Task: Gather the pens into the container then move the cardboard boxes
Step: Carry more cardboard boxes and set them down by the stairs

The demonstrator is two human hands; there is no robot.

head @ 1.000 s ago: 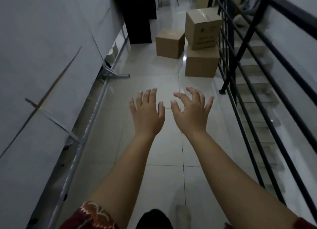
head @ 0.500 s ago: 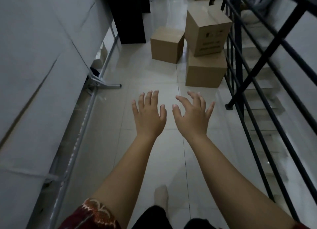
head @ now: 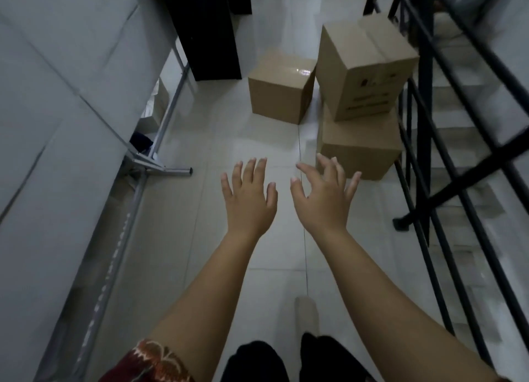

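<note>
Three boxes stand ahead on the floor [head: 229,141]: one box [head: 279,93] left, a tilted top box [head: 363,66] on a bottom box [head: 357,149] right, beside the railing [head: 446,101]; a cabinet [head: 206,29] stands behind-left

It's dim in here, with a cold bluish-grey cast. What light there is comes from the far end, where the glossy floor tiles [head: 289,6] shine pale, and a small glare spot sits on top of the low cardboard box [head: 282,85]. The black stair railing [head: 446,141] smears with motion blur, as does the grey wall panel [head: 57,118]. Straight lines bow outward near the edges. Both forearms look soft and slightly grainy.
</note>
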